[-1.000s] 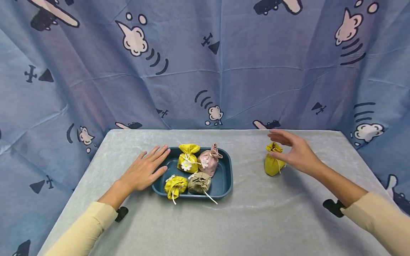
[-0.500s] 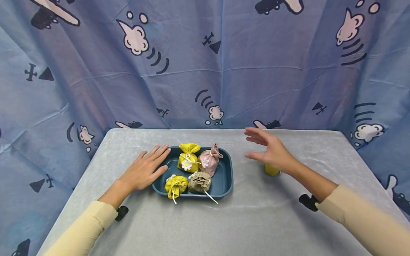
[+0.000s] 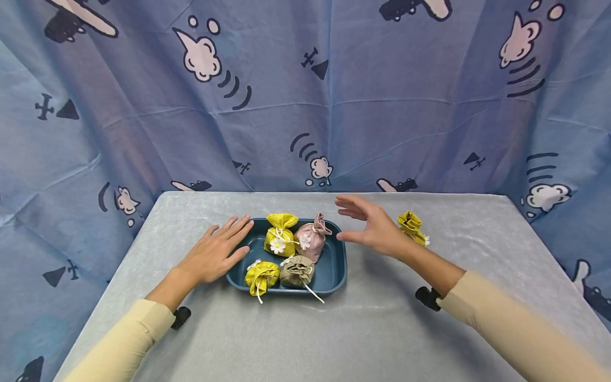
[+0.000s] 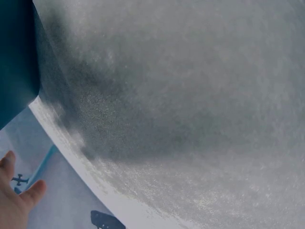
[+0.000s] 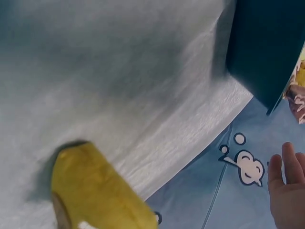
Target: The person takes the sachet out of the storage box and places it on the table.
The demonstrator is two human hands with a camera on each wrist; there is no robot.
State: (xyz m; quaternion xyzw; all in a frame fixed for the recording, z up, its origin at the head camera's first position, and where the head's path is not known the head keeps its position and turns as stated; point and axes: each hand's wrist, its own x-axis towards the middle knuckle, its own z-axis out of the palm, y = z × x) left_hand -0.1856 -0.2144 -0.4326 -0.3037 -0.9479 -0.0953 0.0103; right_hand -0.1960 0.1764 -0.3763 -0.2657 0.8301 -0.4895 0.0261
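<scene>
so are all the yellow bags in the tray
No, one yellow bag sits on the table, outside the tray.

Smooth, faintly glossy plastic is suggested by the tray (image 3: 335, 273). The pouches (image 3: 288, 248) are made of crinkled cloth and tied with matt cords (image 3: 314, 293). A velvety nap with a soft sheen is shown by the tablecloth (image 3: 286, 339). Creased cloth is seen in the curtain (image 3: 382, 63), matt fabric in the sleeves (image 3: 501, 318).
</scene>
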